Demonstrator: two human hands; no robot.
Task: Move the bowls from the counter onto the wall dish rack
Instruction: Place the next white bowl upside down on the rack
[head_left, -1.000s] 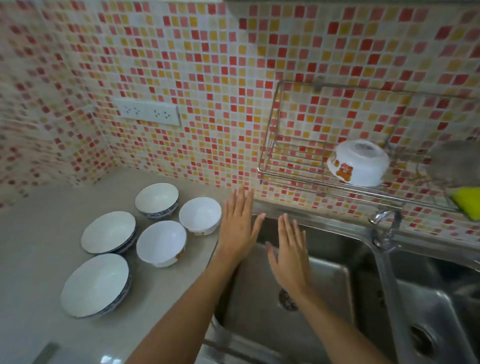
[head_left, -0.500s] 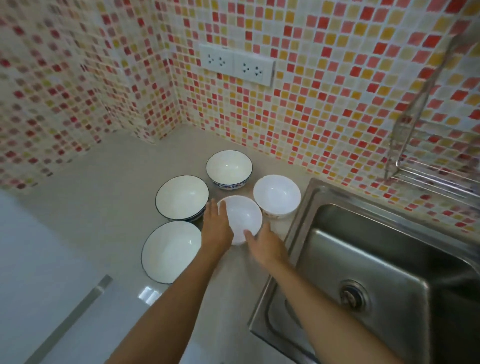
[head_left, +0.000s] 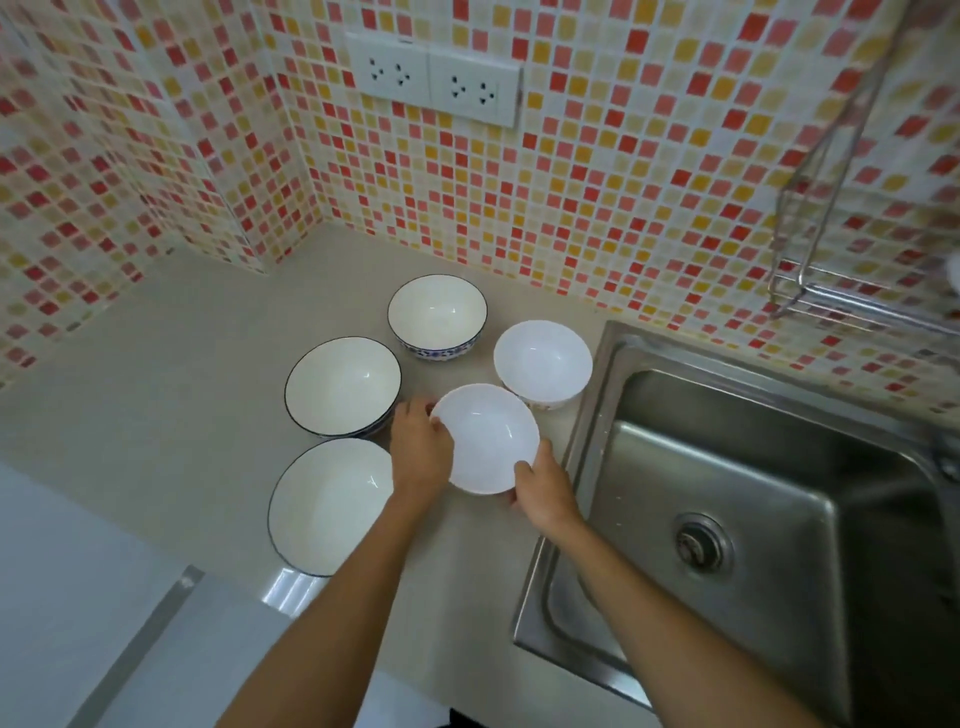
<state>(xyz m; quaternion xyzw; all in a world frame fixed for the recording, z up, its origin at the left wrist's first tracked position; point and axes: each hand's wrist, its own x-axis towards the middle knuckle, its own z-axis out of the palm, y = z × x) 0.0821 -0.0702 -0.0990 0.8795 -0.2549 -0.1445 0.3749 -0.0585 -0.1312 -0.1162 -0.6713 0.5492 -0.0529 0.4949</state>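
Observation:
Several white bowls stand on the beige counter (head_left: 182, 364). My left hand (head_left: 420, 453) grips the left rim of a small white bowl (head_left: 485, 436), and my right hand (head_left: 543, 488) grips its lower right rim. Behind it sits another small white bowl (head_left: 543, 361) next to the sink. A blue-patterned bowl (head_left: 437, 317) stands nearer the wall. Two wide dark-rimmed bowls lie to the left, one (head_left: 343, 384) behind the other (head_left: 330, 504). The wire wall dish rack (head_left: 810, 291) shows only its left end at the right edge.
A steel sink (head_left: 727, 519) with a drain fills the right side, its rim right beside the held bowl. A double wall socket (head_left: 434, 80) sits on the mosaic tile wall above the bowls. The counter runs left into a tiled corner.
Both hands came from above the sink to the small bowl and closed on its rim. The view swung left and down, so most of the rack left the frame.

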